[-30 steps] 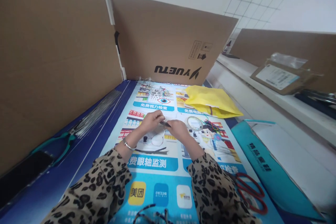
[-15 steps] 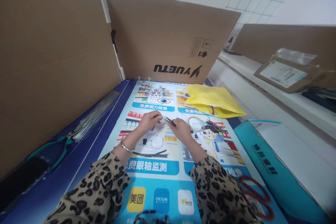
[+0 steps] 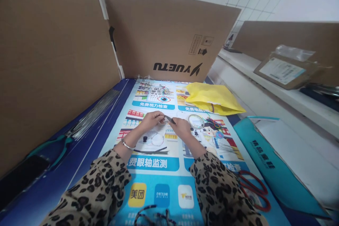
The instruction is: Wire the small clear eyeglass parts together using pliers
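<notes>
My right hand grips a pair of dark, pointed tweezers, tips turned toward the left hand. Thumb and fingertips of my left hand are pinched together right at those tips. Whatever the left fingers hold is too small to make out. Both hands hover above the printed poster sheet that covers the table. Just right of the right hand lies a clear ring-shaped roll, beside some coloured cords.
Teal-handled pliers and a bundle of thin metal wires lie left. Red-handled scissors, a teal box and a yellow pouch are right. Cardboard panels wall the back and left. A dark patterned cord lies in front.
The tweezer tips have come closer to the left fingertips, and the two hands are nearer together. The whole view has shifted slightly.
</notes>
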Motion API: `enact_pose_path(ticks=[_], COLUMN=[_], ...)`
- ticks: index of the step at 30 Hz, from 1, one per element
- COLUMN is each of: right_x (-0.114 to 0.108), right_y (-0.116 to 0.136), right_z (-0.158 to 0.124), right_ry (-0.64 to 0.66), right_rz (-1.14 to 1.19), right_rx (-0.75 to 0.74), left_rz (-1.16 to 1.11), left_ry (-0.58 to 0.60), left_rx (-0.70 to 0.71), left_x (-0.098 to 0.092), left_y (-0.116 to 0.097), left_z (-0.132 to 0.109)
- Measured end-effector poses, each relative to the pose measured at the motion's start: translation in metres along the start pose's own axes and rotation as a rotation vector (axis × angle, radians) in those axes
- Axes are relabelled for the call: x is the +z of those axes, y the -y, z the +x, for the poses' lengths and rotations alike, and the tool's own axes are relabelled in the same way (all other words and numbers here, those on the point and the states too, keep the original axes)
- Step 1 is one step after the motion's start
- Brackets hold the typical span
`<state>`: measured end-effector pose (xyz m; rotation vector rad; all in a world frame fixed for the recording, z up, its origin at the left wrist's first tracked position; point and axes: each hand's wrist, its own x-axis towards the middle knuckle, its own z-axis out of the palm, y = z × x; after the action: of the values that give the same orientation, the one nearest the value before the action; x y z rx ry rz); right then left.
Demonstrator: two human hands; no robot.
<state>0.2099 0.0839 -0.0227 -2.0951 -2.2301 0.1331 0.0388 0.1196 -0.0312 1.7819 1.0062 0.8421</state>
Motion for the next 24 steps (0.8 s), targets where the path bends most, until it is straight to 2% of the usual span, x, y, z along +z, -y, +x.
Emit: enact_pose_path(ticks=[8,13,18,21,24], right_x=[0.004,0.006,0.005,0.006,0.009], right_y=[0.001,-0.002,-0.003,-0.003,-0.004], right_z=[-0.003,-0.003,-0.006,-0.009,-0.01], right_ry=[-0.03,-0.115,-0.205,-0.196,-0.201], right_rz=[0.005,0.042,0.08,0.088,0.121], right_rx=[0.036,0.061,0.079,0.069,0.054], left_rz=[0.152,0.314,0.376,0.408,0.458], left_ry=[0.003,0.029,0.096,0.161,0.207], left_rx=[0.033,0.057,0.058,0.026,0.058], left_x=[0.001,-0.004,-0.015,-0.018,-0.019], left_y=[-0.002,-0.004,-0.009,-0.013,-0.015], left_z=[-0.002,-0.004,-0.016,-0.027,-0.034])
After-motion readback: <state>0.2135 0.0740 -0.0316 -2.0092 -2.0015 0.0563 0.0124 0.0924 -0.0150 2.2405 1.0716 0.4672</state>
